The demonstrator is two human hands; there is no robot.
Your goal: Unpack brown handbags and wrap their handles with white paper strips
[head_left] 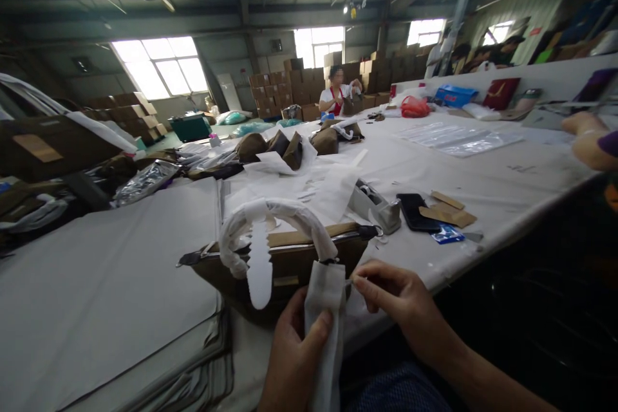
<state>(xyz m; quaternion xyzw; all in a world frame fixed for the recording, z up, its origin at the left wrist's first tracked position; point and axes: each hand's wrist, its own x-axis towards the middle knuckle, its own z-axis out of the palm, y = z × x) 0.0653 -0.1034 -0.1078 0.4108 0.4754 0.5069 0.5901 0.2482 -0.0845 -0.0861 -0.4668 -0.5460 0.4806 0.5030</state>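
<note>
A brown handbag [290, 264] lies at the near edge of the white table [120, 283], its handles [275, 219] wrapped in white foam. My left hand [294, 347] is closed on a strip of white wrapping paper [328, 309] at the base of one handle, thumb pressing it. Just to the right, my right hand [400, 299] pinches the edge of that same paper with its fingertips.
A tape dispenser [376, 206], a black phone [416, 211] and cardboard scraps [449, 209] lie to the right of the bag. More brown bags [290, 148] and plastic sleeves [458, 138] lie farther along. A person [338, 93] works at the far end; another's arm [591, 138] rests at right.
</note>
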